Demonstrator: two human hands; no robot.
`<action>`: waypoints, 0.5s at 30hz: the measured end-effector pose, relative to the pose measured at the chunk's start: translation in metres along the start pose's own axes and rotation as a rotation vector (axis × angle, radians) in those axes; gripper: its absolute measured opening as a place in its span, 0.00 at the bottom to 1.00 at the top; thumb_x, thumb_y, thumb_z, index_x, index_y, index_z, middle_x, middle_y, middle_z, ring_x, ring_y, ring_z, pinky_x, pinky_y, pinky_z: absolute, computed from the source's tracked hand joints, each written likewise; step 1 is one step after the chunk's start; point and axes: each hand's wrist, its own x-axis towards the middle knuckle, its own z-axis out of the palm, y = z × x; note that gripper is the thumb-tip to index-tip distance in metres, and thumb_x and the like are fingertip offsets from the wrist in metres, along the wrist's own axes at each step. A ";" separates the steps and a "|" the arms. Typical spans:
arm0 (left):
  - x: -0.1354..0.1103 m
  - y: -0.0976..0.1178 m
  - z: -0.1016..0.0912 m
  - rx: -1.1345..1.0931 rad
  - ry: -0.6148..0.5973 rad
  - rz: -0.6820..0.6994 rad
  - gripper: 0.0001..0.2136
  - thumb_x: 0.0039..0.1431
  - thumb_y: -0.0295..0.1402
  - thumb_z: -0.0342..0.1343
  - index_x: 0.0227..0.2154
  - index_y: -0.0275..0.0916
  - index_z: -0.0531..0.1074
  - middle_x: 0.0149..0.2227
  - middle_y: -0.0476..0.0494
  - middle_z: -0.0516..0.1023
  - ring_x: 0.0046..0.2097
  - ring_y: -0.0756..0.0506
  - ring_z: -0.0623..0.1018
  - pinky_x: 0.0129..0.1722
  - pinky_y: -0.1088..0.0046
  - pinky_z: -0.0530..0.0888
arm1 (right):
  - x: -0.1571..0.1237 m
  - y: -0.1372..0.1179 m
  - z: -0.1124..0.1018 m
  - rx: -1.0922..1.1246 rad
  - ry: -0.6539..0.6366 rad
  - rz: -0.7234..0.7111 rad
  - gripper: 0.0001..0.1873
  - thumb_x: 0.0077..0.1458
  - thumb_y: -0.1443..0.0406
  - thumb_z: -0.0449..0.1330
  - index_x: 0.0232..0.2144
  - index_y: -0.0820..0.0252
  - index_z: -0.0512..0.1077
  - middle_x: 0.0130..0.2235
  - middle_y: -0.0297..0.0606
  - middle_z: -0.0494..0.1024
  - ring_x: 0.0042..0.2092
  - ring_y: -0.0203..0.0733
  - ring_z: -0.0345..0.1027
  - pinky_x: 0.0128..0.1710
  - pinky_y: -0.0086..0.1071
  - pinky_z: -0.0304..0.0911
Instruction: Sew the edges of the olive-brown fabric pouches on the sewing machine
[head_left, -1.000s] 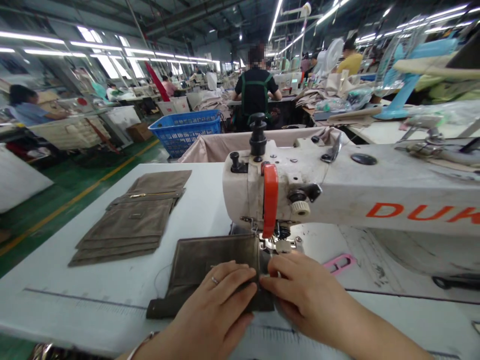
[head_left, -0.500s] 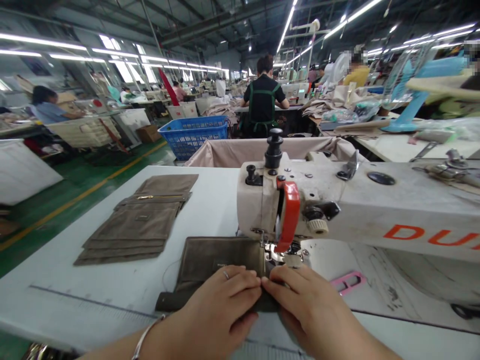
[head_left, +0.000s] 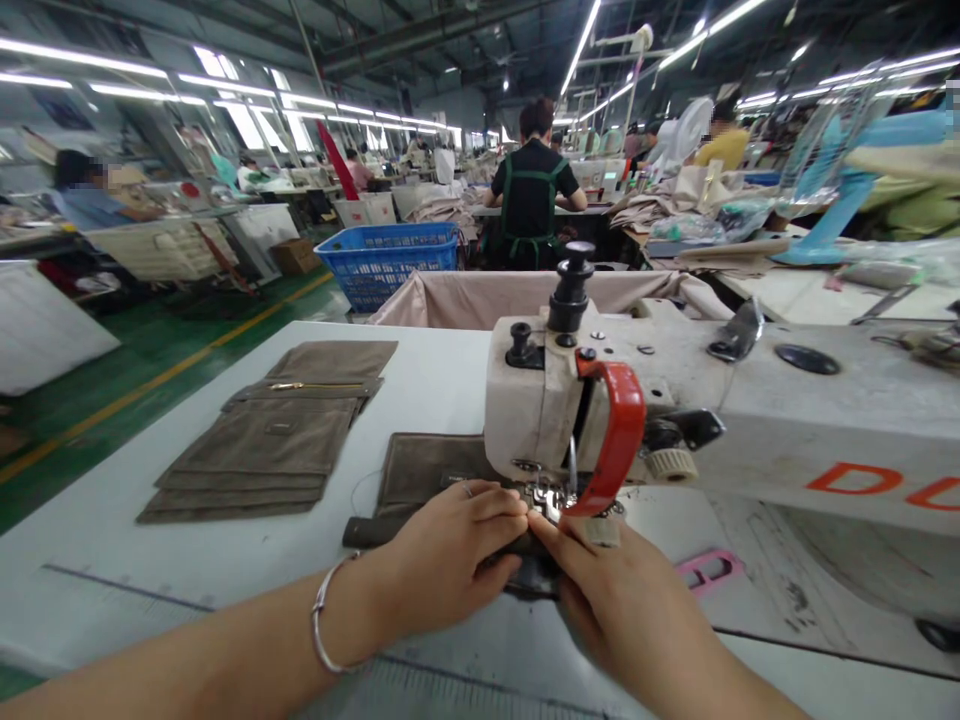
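Note:
A dark brown fabric panel (head_left: 420, 465) with a small label lies under the presser foot of a sewing machine (head_left: 525, 400). Its near edge is rolled or folded over. My left hand (head_left: 457, 545) grips that near edge just left of the needle area, fingers bent and pressed together. My right hand (head_left: 622, 600) holds the same panel on the other side, its index fingertip meeting the left fingertips close to the presser foot. An orange-red guard (head_left: 622, 430) hangs just above the right hand. The needle tip and the cloth beneath my palms are hidden.
A stack of brown fabric panels (head_left: 247, 450), one with a zipper, lies on the white table (head_left: 225, 560) at left. A pink plastic piece (head_left: 709, 570) sits right of my right hand. Beyond are a cloth-lined bin (head_left: 465, 298), a blue basket (head_left: 390, 260) and a seated person (head_left: 534, 185).
Both hands and the brown panel have moved away from me, toward the machine, and the panel's far right part has passed behind the machine head. The view has shifted slightly.

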 end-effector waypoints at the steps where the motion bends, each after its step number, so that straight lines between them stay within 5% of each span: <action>1: 0.000 -0.004 0.000 0.007 -0.005 0.013 0.13 0.62 0.30 0.56 0.50 0.36 0.71 0.51 0.41 0.76 0.54 0.42 0.74 0.59 0.63 0.70 | 0.000 -0.001 -0.002 0.009 0.014 -0.002 0.31 0.54 0.76 0.51 0.60 0.58 0.64 0.51 0.45 0.72 0.50 0.53 0.66 0.48 0.48 0.69; 8: -0.004 -0.034 -0.011 0.049 0.036 0.208 0.13 0.68 0.32 0.52 0.52 0.37 0.72 0.50 0.40 0.77 0.53 0.42 0.74 0.58 0.61 0.70 | -0.003 -0.001 -0.023 0.086 0.139 0.048 0.10 0.63 0.70 0.50 0.34 0.60 0.70 0.36 0.41 0.71 0.39 0.48 0.64 0.38 0.45 0.65; 15: -0.007 -0.019 -0.008 -0.018 0.102 0.090 0.07 0.69 0.29 0.52 0.44 0.38 0.75 0.45 0.46 0.80 0.47 0.48 0.78 0.52 0.68 0.74 | 0.003 -0.006 -0.016 0.110 0.138 -0.019 0.10 0.61 0.73 0.52 0.41 0.59 0.71 0.43 0.43 0.74 0.44 0.50 0.65 0.42 0.46 0.66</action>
